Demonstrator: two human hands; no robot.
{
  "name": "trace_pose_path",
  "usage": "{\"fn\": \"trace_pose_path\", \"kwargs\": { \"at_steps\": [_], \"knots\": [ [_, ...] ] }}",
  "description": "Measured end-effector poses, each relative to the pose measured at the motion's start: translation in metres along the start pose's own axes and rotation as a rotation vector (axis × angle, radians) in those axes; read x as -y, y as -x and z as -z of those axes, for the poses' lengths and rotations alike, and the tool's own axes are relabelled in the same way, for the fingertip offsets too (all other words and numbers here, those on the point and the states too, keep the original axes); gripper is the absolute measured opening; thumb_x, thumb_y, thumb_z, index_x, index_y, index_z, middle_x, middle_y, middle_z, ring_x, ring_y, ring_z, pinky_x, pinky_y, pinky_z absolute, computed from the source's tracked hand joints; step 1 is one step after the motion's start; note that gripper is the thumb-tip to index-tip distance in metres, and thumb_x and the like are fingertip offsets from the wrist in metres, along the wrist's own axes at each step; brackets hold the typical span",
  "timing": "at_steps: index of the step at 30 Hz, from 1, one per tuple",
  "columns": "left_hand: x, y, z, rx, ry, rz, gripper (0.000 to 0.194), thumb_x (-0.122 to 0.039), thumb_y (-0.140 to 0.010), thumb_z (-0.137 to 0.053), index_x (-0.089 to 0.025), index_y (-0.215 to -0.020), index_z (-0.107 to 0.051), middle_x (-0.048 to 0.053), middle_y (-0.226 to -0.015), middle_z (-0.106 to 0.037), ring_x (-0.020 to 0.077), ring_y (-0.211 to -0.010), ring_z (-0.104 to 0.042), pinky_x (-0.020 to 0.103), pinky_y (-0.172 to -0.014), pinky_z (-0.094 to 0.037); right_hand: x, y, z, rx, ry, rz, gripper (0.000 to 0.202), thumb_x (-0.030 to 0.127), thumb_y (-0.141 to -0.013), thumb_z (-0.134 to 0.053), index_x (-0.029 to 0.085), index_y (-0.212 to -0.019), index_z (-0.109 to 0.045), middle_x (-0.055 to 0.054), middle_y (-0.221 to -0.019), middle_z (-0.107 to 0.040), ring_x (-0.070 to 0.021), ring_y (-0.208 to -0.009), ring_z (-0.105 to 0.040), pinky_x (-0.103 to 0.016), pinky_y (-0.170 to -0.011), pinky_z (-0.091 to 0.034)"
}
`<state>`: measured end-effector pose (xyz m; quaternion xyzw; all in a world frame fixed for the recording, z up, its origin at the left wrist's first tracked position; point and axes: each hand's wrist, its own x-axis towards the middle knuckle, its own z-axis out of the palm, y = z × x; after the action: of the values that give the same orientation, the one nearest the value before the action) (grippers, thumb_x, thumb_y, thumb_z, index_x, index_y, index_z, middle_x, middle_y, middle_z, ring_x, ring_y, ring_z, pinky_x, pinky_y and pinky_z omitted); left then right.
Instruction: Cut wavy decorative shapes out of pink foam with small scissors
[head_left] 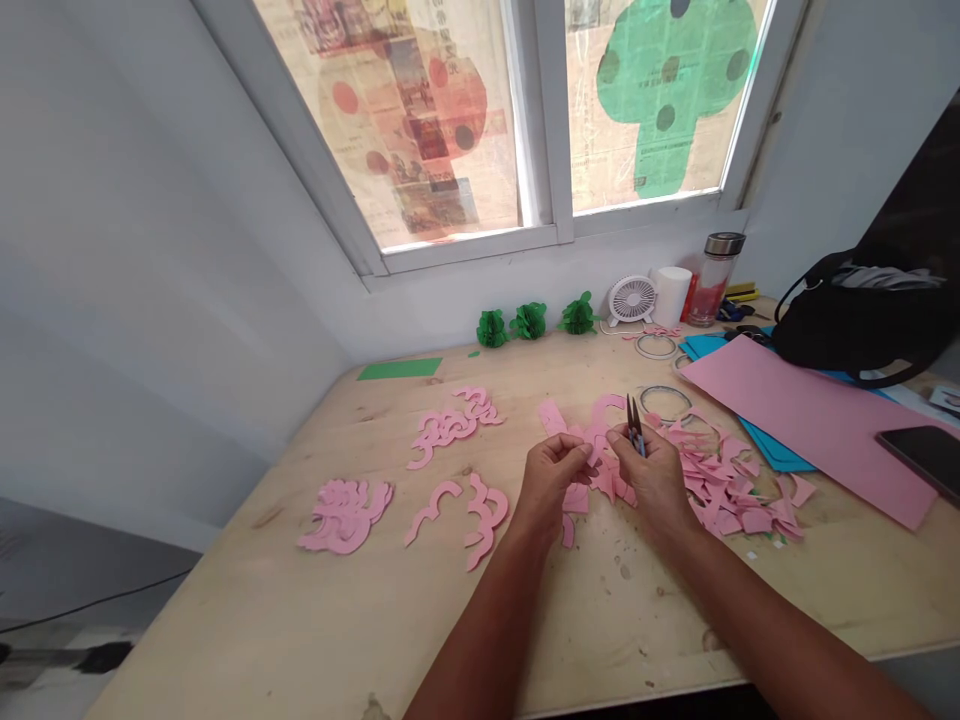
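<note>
My left hand (553, 480) pinches a curved pink paper piece (600, 420) between thumb and fingers. Close beside it, my right hand (651, 475) is wrapped round small scissors (635, 425), their blades pointing up and away from me; its thumb and fingertips are near the same paper. Pink offcuts (731, 485) lie in a heap right of my right hand, and more pink scraps lie beneath both hands. To the left are a stack of scalloped pink cutouts (349, 515), two separate curved cutouts (486, 515) and an overlapping row of them (450, 425).
Green paper balls (530, 320) and a small white fan (631, 300) stand along the wall. A glass bottle (712, 285) is at the back right. Pink sheet (802, 420), blue paper (780, 450), a phone (926, 455) and a black bag (862, 320) occupy the right side.
</note>
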<state>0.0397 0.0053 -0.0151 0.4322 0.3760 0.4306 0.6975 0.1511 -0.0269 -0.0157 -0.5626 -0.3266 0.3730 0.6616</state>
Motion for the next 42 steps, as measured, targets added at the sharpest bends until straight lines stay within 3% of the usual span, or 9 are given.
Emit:
{"fn": "trace_pose_path", "kwargs": {
  "at_steps": [5,11,19,30,42],
  "knots": [
    [-0.001,0.000,0.000,-0.037,0.019,-0.030,0.021,-0.029,-0.060,-0.070,-0.013,-0.065,-0.058,0.000,-0.057,-0.057,0.0090,-0.051,-0.052,0.022,-0.053,-0.039,0.002,0.001,0.001,0.045,-0.021,-0.013,0.027,0.041,-0.069,-0.063,0.016,-0.073,-0.053,0.008,-0.050,-0.030,-0.0068,-0.042,-0.024,-0.021,-0.038,-0.019],
    [-0.008,-0.003,0.003,-0.151,0.213,-0.077,0.020,-0.028,-0.059,-0.071,-0.014,-0.064,-0.057,-0.002,-0.056,-0.053,0.0075,-0.051,-0.049,0.022,-0.054,-0.039,0.000,0.007,0.000,0.263,-0.036,-0.027,0.034,0.049,-0.082,-0.045,0.016,-0.080,-0.055,0.007,-0.047,-0.032,-0.0077,-0.040,-0.024,-0.021,-0.038,-0.017],
    [-0.008,-0.003,0.005,-0.145,0.289,-0.122,0.018,-0.025,-0.061,-0.070,-0.013,-0.064,-0.056,-0.002,-0.059,-0.054,0.0080,-0.054,-0.050,0.023,-0.059,-0.041,-0.013,0.011,-0.007,0.432,0.029,-0.059,0.037,0.049,-0.083,-0.044,0.015,-0.075,-0.055,0.008,-0.043,-0.029,-0.0084,-0.040,-0.024,-0.023,-0.040,-0.016],
    [-0.011,0.001,-0.004,-0.129,0.278,-0.146,0.023,-0.029,-0.061,-0.069,-0.014,-0.061,-0.051,-0.003,-0.055,-0.050,0.0066,-0.046,-0.044,0.023,-0.051,-0.036,-0.011,0.012,-0.009,0.441,-0.015,-0.127,0.039,0.052,-0.081,-0.044,0.017,-0.067,-0.051,0.008,-0.042,-0.031,-0.0072,-0.037,-0.022,-0.022,-0.038,-0.014],
    [-0.008,0.001,-0.008,-0.189,0.224,-0.205,0.019,-0.024,-0.063,-0.067,-0.014,-0.061,-0.051,-0.003,-0.054,-0.049,0.0061,-0.046,-0.044,0.022,-0.051,-0.036,-0.010,0.015,-0.010,0.428,-0.045,-0.147,0.037,0.049,-0.082,-0.046,0.017,-0.065,-0.050,0.007,-0.043,-0.030,-0.0063,-0.038,-0.021,-0.021,-0.038,-0.013]
  ]
}}
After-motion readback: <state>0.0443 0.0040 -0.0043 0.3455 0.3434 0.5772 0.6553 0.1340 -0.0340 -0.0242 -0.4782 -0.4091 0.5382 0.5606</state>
